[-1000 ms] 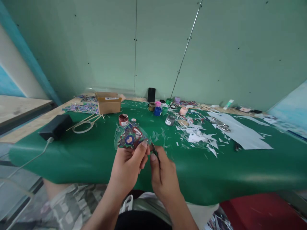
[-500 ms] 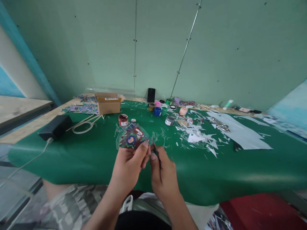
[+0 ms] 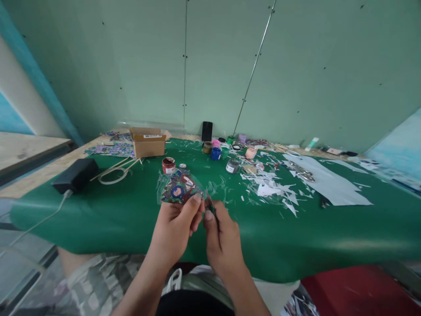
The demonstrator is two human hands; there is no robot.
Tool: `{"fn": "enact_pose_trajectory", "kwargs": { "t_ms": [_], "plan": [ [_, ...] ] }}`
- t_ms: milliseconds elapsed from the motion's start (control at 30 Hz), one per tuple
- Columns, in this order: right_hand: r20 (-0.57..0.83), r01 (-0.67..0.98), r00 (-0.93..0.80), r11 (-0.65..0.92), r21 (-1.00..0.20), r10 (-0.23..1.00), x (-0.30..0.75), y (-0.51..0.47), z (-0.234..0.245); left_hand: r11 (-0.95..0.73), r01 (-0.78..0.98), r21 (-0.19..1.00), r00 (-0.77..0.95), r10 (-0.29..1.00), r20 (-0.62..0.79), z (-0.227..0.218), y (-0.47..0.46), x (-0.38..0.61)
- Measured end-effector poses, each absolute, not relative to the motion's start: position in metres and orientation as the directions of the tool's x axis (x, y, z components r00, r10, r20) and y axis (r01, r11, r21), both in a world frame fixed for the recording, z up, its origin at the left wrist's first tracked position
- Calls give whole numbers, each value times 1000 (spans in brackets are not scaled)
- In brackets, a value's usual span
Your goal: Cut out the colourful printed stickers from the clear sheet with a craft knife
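Observation:
My left hand [image 3: 176, 226] pinches a clear plastic piece [image 3: 179, 186] between thumb and fingers. Dark red, green and blue shapes fill its middle, with a see-through margin around them. Close beside it, my right hand [image 3: 222, 239] is closed around small dark-handled scissors [image 3: 211, 207]. Their thin metal blades point up at the right edge of the plastic, near my left fingertips. Most of the handle is hidden in my palm. Just beyond the plastic stands a dark red paint jar [image 3: 168, 166].
Several paint jars [image 3: 216, 153] cluster at the back. White paper scraps [image 3: 272, 188] and clear offcuts [image 3: 217, 186] litter the green cover [image 3: 269, 241]. To the right lie metal scissors [image 3: 301, 171] on white paper [image 3: 332, 184]. A cardboard box [image 3: 149, 145] and black power adapter [image 3: 75, 174] sit left.
Both hands, with the plastic piece and scissors, have shifted very slightly left in view. The scissor blades look a little further apart. Both grips stay the same.

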State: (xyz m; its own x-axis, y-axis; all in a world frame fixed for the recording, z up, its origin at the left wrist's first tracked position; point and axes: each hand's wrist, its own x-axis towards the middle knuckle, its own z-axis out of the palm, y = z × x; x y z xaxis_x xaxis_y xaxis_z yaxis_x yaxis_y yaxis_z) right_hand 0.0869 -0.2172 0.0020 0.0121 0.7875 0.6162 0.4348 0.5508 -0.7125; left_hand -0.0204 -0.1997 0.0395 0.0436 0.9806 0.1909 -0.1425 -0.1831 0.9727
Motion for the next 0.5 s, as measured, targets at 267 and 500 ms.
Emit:
{"fn": "enact_pose_trajectory", "kwargs": {
  "t_ms": [267,500],
  "plan": [
    [645,478,13,561,-675,764,87,-217,2,-214,-105,971,81,972,223,40,-203,-19],
    [664,544,19,549,-634,748,86,-216,-2,-222,-36,974,126,966,225,38,-203,-19]
  ]
}}
